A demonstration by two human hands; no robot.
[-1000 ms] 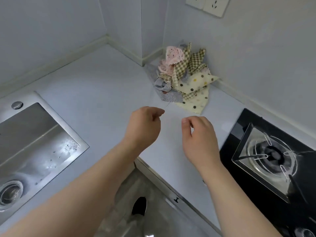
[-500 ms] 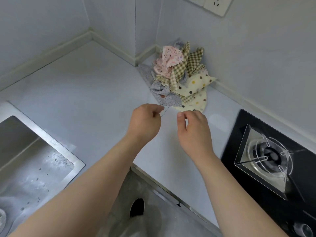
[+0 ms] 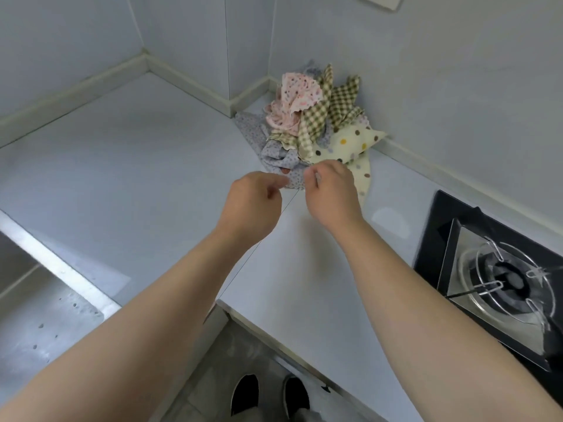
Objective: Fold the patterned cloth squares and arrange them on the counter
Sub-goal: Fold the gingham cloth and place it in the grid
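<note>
A crumpled pile of patterned cloth squares sits in the counter's back corner: a pink cloth, a green gingham cloth, a cream polka-dot cloth and a grey dotted cloth at the front. My left hand and right hand are side by side at the pile's near edge. Both have curled fingers, with the fingertips pinching the grey dotted cloth's front hem between them. The right hand covers part of the cream cloth.
The pale counter stretches left of the pile. A steel sink lies at the left, and a black gas hob at the right. The counter's front edge runs diagonally below my arms. Walls close the corner behind the pile.
Both hands moved forward across the counter from open space to the pile's near edge and now meet the grey dotted cloth. The pile itself has not shifted.
</note>
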